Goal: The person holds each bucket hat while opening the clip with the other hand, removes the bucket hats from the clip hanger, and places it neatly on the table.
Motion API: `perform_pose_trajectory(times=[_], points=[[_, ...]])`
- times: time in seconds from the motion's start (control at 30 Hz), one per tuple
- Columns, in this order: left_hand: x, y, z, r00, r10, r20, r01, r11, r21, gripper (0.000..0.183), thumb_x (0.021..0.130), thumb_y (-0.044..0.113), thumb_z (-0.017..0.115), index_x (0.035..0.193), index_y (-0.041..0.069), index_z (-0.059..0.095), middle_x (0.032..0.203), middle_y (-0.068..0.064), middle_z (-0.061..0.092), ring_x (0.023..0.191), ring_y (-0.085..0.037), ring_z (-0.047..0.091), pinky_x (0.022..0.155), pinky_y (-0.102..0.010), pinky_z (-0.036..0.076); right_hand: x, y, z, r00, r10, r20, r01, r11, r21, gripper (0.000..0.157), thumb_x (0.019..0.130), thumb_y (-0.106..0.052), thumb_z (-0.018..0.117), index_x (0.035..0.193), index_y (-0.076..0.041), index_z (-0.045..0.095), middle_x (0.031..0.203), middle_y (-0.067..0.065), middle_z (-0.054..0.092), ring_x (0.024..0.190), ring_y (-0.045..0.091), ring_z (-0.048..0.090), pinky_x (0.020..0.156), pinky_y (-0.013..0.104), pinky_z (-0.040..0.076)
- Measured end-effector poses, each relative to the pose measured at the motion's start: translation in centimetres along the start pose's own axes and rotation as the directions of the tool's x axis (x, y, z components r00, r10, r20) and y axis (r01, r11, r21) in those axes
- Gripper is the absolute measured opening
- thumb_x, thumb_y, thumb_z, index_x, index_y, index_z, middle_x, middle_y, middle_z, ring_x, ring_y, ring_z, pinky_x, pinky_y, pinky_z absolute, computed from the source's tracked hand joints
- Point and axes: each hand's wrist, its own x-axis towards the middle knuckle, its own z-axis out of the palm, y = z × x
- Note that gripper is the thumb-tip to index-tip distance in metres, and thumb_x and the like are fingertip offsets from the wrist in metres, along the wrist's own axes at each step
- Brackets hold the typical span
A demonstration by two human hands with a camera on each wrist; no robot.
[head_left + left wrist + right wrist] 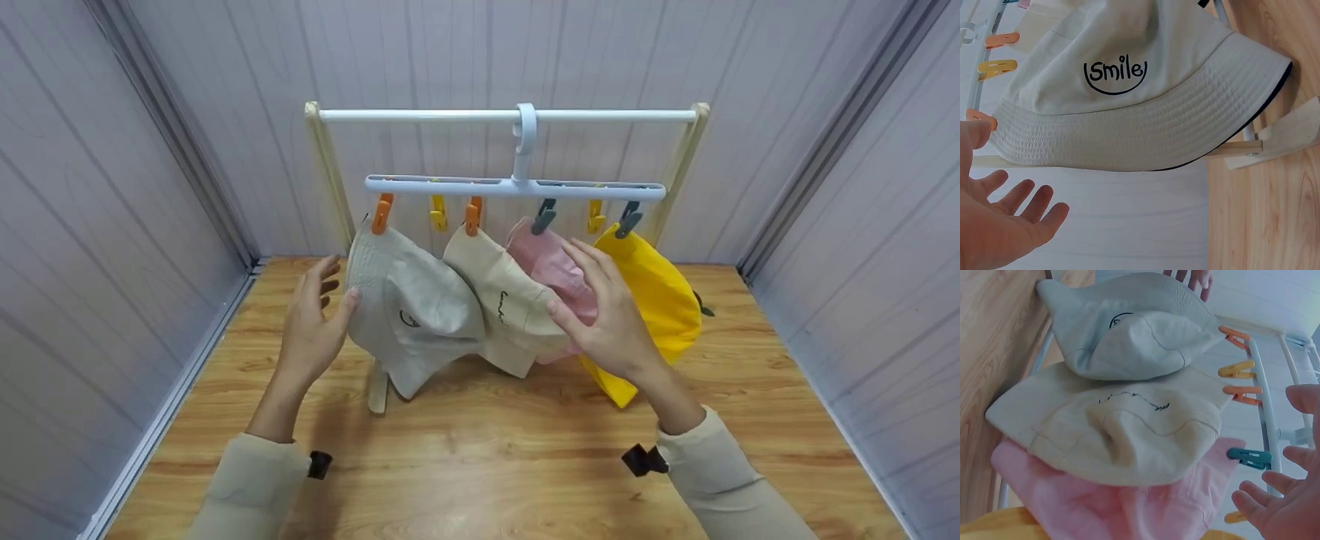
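Four bucket hats would be a count, so several hats hang by clips from a white hanger (480,185). At the left is a pale grey hat (1112,129) with "smile" lettering. Beside it hangs a cream hat (1129,427) with dark script, then a pink hat (1129,500) and a yellow hat (660,300). My left hand (313,319) is beside the grey hat's brim, fingers spread and holding nothing. In front of the pink and yellow hats is my right hand (611,322), its fingers loosely extended; whether it touches them I cannot tell.
The hanger hooks over a white rod (420,115) on a wooden-legged rack (330,172). Orange clips (382,214), yellow clips (439,213) and dark green clips (544,216) line the hanger. Pale panel walls (112,225) enclose the wooden tabletop (480,465).
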Motion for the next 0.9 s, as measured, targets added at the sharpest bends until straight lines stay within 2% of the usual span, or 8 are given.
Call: perform_pose_trajectory(times=[0.13, 0.33, 0.5, 0.67, 0.8, 0.9], points=[[0.3, 0.0, 0.2, 1.0, -0.023, 0.012, 0.024, 0.999, -0.028, 0.056, 0.11, 0.023, 0.06, 0.16, 0.006, 0.04, 0.155, -0.021, 0.048, 0.137, -0.042, 0.051, 0.116, -0.061, 0.041, 0.9, -0.6, 0.8, 1.0, -0.02, 0.009, 0.02, 0.999, 0.043, 0.07, 0.098, -0.017, 0.075, 0.161, -0.012, 0.044, 0.166, 0.011, 0.04, 0.148, 0.031, 0.043, 0.12, 0.058, 0.04], [0.7, 0.2, 0.5, 1.0, -0.019, -0.001, 0.019, 0.996, -0.087, 0.053, 0.109, 0.021, 0.061, 0.157, 0.007, 0.044, 0.15, -0.018, 0.053, 0.133, -0.037, 0.055, 0.114, -0.057, 0.044, 2.1, -1.2, 1.6, 0.999, 0.02, 0.033, -0.025, 0.989, 0.147, 0.068, 0.099, -0.017, 0.075, 0.16, -0.011, 0.045, 0.162, 0.009, 0.044, 0.137, 0.038, 0.053, 0.111, 0.057, 0.05], [0.9, 0.4, 0.7, 0.999, -0.029, -0.019, 0.026, 0.991, -0.129, 0.049, 0.109, 0.019, 0.062, 0.153, 0.004, 0.047, 0.146, -0.019, 0.056, 0.13, -0.036, 0.058, 0.114, -0.055, 0.046, 3.0, -1.7, 2.4, 0.998, 0.024, 0.063, -0.037, 0.978, 0.205, 0.065, 0.101, -0.016, 0.073, 0.159, -0.007, 0.045, 0.159, 0.013, 0.047, 0.137, 0.038, 0.055, 0.113, 0.051, 0.049], [1.0, 0.4, 0.9, 0.996, -0.08, -0.033, 0.075, 0.989, -0.126, 0.046, 0.109, 0.019, 0.061, 0.151, 0.006, 0.048, 0.142, -0.018, 0.058, 0.127, -0.034, 0.059, 0.11, -0.052, 0.049, 3.9, -2.1, 3.3, 0.994, 0.031, 0.109, -0.057, 0.968, 0.243, 0.063, 0.103, -0.017, 0.071, 0.159, -0.007, 0.045, 0.153, 0.013, 0.053, 0.139, 0.034, 0.055, 0.117, 0.044, 0.047], [1.1, 0.3, 1.1, 0.993, -0.112, -0.033, 0.107, 0.986, -0.127, 0.045, 0.109, 0.019, 0.06, 0.151, 0.006, 0.048, 0.141, -0.017, 0.059, 0.126, -0.033, 0.059, 0.109, -0.052, 0.049, 4.5, -2.7, 4.0, 0.99, 0.037, 0.133, -0.075, 0.952, 0.298, 0.061, 0.103, -0.016, 0.07, 0.158, -0.008, 0.046, 0.155, 0.01, 0.052, 0.139, 0.034, 0.056, 0.118, 0.042, 0.046], [1.2, 0.4, 1.2, 0.991, -0.127, -0.04, 0.121, 0.984, -0.128, 0.044, 0.109, 0.019, 0.059, 0.15, 0.007, 0.049, 0.139, -0.017, 0.061, 0.124, -0.033, 0.06, 0.108, -0.052, 0.05, 5.1, -3.2, 4.6, 0.988, 0.028, 0.153, -0.08, 0.935, 0.345, 0.059, 0.104, -0.015, 0.068, 0.158, -0.006, 0.045, 0.158, 0.013, 0.049, 0.138, 0.038, 0.056, 0.118, 0.044, 0.046]])
